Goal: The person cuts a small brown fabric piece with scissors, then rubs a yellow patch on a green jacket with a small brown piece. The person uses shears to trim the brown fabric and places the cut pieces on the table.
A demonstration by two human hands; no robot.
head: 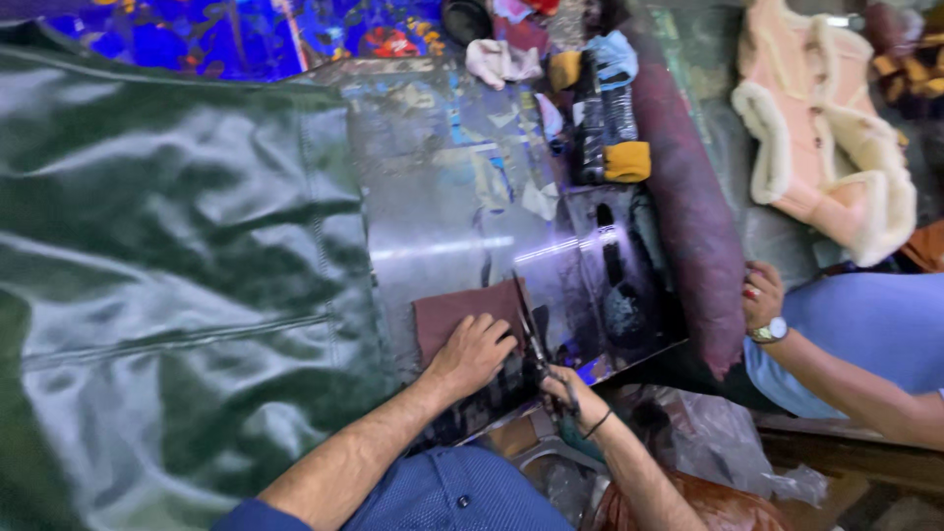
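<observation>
Fingers (489, 332) of the left hand (470, 352) lie spread and flat on a small brown patch (454, 315), pinning it to the shiny metal sheet (433, 216) that covers the worktable. Just beside it, the right hand (565, 388) is closed around the handles of scissors (532, 334), whose blades run up along the patch's right edge, touching it. The patch sits near the sheet's front edge, close to the person's body. Left of the hands, glossy dark green leather (167, 285) overlaps the sheet's left edge and fills that whole side. Bare metal lies open above the patch, up to a clutter of cloth scraps (501, 61) at the far edge. To the right, a long maroon roll (693, 226) borders the sheet, with another person's hand (762, 295), wearing a wristwatch, resting against it.
</observation>
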